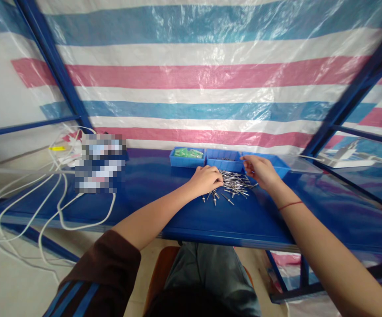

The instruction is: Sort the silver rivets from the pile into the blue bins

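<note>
A loose pile of silvery blind rivets (pixel 235 181) lies on the blue table (pixel 191 222), with several stray ones at its near side. At the pile's left edge, my left hand (pixel 207 179) has its fingers curled down by the rivets; what is between the fingertips is hidden. My right hand (pixel 259 171) hovers at the pile's right, in front of the middle blue bin (pixel 224 164) and the right blue bin (pixel 278 166). Its fingers are bent together in a pinch, and anything in them is too small to make out. A few thin pieces show inside the middle bin.
The left blue bin (pixel 187 162) holds green packets (pixel 188 152). White cables (pixel 62 198) loop over the table's left end beside blurred-out items. A power strip (pixel 346 156) sits at the right. Blue frame posts (pixel 343 92) and striped plastic sheeting (pixel 197 79) stand behind.
</note>
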The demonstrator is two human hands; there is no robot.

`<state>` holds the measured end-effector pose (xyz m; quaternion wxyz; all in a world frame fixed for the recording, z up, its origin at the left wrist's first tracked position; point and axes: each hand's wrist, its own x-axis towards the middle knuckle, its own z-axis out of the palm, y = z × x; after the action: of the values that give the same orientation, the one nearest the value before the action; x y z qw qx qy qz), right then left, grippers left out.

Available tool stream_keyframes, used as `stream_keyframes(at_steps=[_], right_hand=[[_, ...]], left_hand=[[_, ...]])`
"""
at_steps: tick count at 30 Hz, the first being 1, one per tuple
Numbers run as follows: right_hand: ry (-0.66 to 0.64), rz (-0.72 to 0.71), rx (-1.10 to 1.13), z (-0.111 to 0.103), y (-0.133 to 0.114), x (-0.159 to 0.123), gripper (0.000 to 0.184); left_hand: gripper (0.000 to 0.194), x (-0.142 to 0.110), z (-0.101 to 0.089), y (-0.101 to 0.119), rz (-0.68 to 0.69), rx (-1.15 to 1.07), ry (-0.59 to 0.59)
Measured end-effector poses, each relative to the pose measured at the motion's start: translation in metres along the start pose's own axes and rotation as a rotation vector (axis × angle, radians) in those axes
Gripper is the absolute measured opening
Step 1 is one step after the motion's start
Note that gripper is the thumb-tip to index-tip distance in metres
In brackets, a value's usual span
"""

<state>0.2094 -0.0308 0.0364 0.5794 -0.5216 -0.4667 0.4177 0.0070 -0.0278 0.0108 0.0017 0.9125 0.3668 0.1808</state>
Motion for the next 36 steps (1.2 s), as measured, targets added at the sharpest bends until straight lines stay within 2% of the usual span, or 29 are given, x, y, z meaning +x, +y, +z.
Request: stream_keyframes(at_steps=[9, 16, 21, 23, 32, 36], right_hand=[[-0.109, -0.134, -0.276, 0.006, -0.001, -0.006, 0.018], [-0.227, -0.234, -0.352, 0.007, 0.002, -0.007, 0.020], [-0.404, -0.286, -0.347, 0.013, 0.002, -0.014, 0.024], [-0.435, -0.322, -0.314, 0.016, 0.002, -0.016, 0.025], [-0.349, -0.407, -0.248, 0.021, 0.006, -0.016, 0.024], [-0.328, -0.379, -0.223, 0.023, 0.006, -0.016, 0.028]], left_hand=[[0.024, -0.001, -0.003, 0.001, 0.011, 0.042, 0.078], [0.024, 0.002, -0.004, 0.002, 0.012, -0.014, 0.113], [0.018, 0.006, -0.003, 0.000, -0.044, -0.243, 0.189], [0.017, 0.007, -0.002, -0.001, -0.056, -0.366, 0.227], [0.014, 0.012, 0.009, -0.003, -0.130, -0.814, 0.344], [0.014, 0.015, 0.009, -0.003, -0.185, -0.958, 0.409]])
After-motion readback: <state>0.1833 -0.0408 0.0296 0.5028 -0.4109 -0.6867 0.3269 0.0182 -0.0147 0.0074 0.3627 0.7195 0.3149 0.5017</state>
